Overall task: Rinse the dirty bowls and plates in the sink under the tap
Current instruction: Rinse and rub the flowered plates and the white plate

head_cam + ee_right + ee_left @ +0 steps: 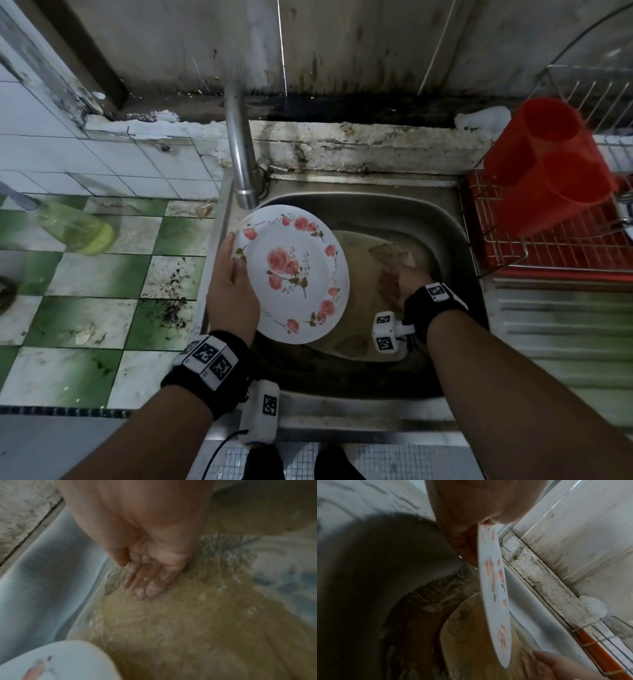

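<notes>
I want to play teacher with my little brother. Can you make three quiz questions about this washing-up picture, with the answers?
1. True or false: the left hand holds the rose plate by its rim.
2. Where are the right hand's fingers? A) on the red holder B) in the cloudy water C) on the tap
3. Fill in: the red cutlery holder stands in the wire ____ beside the sink.

Key:
1. True; the plate is tilted, lifted just below the tap.
2. B; they dip into murky water over a submerged patterned dish.
3. rack.
</notes>
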